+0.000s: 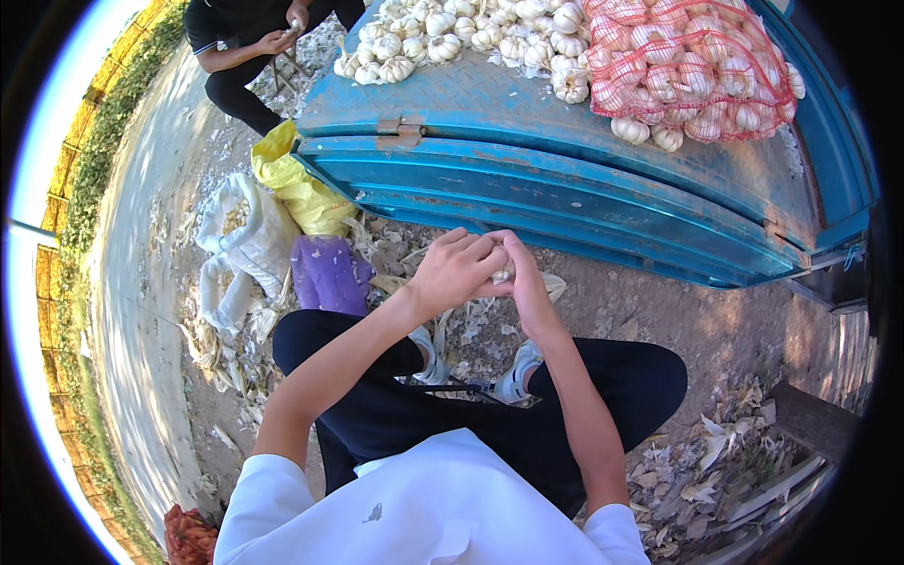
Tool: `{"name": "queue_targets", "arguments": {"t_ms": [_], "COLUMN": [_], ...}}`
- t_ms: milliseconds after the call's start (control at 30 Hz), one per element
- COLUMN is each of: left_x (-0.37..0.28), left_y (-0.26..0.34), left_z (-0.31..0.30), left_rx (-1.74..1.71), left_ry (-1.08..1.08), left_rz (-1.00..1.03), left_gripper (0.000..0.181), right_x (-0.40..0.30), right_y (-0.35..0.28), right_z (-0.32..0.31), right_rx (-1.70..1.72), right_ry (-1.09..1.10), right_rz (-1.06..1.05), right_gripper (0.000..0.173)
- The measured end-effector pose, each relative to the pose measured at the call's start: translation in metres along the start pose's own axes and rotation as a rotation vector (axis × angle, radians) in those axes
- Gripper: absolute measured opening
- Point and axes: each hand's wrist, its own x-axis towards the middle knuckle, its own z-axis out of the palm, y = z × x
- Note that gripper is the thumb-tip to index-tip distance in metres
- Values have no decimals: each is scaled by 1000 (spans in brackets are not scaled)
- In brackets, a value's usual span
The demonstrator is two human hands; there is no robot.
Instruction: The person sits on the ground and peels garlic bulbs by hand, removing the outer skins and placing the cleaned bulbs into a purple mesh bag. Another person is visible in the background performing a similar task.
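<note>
My left hand (452, 267) and my right hand (526, 279) meet in front of my knees, fingers curled around a garlic bulb (503, 267). Only part of that bulb shows between them; the fingers hide the rest. Just beyond my hands is the lowered blue metal tailgate (551, 205) of a cart. A pile of white garlic bulbs (441, 42) lies on the cart's bed. To its right, a red mesh sack (688, 70) is packed with more bulbs, and several loose ones lie at its edge.
On the left stand a yellow woven sack (300, 183), a white sack of small pale pieces (247, 226), a smaller white sack (226, 293) and a purple bag (328, 275). Another person (261, 49) sits beyond them, hands together. Dry husks (713, 438) litter the ground.
</note>
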Motion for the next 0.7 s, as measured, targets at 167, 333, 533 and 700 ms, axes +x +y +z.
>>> {"name": "queue_targets", "arguments": {"t_ms": [167, 333, 533, 700], "left_x": [-4, 0, -2, -5], "left_y": [-1, 0, 3, 7], "left_z": [6, 19, 23, 25], "left_rx": [10, -37, -19, 46], "left_ry": [12, 130, 131, 96], "left_rz": [29, -4, 5, 13], "left_gripper": [36, 31, 26, 19], "right_x": [0, 1, -2, 0], "right_y": [-2, 9, 10, 17], "right_z": [-1, 8, 12, 17], "right_rx": [108, -7, -22, 48], "right_ry": [36, 209, 254, 332], "right_rz": [10, -105, -114, -106], "right_gripper": [41, 46, 59, 58]}}
